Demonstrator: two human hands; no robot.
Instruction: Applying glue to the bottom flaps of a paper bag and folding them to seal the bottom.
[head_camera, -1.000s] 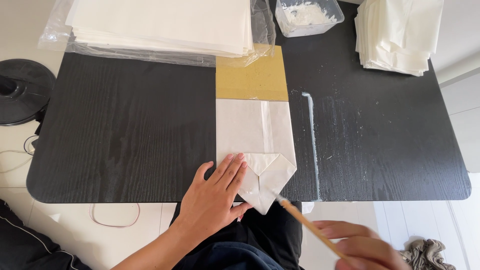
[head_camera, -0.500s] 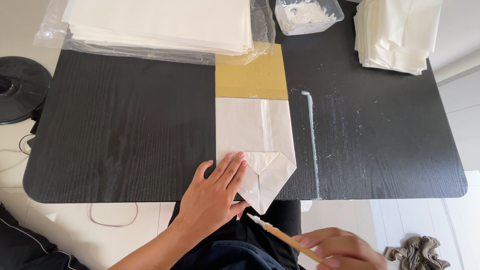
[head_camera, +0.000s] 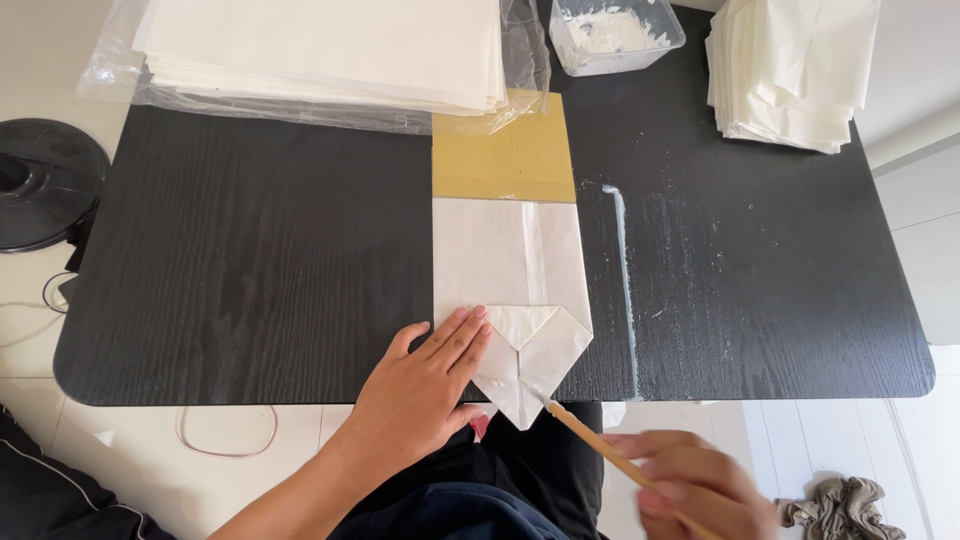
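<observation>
A white folded paper bag (head_camera: 508, 268) lies lengthwise on the black table (head_camera: 250, 260), its far end over a tan cardboard strip (head_camera: 505, 158). Its near end is folded into triangular flaps (head_camera: 530, 350) that reach past the table's front edge. My left hand (head_camera: 425, 385) lies flat on the left flap, pressing it down. My right hand (head_camera: 695, 485), blurred, grips a thin wooden stick (head_camera: 590, 440); the stick's tip touches the lower right edge of the flap.
A stack of white sheets in clear plastic (head_camera: 330, 45) lies at the back left. A plastic tub of white paste (head_camera: 615, 32) stands at the back centre, a pile of folded white bags (head_camera: 795, 65) at the back right. A dried white streak (head_camera: 625, 270) runs beside the bag.
My right hand has moved up and to the right with the stick, bringing its tip from below the flap to the flap's lower right edge. My left hand has stayed put.
</observation>
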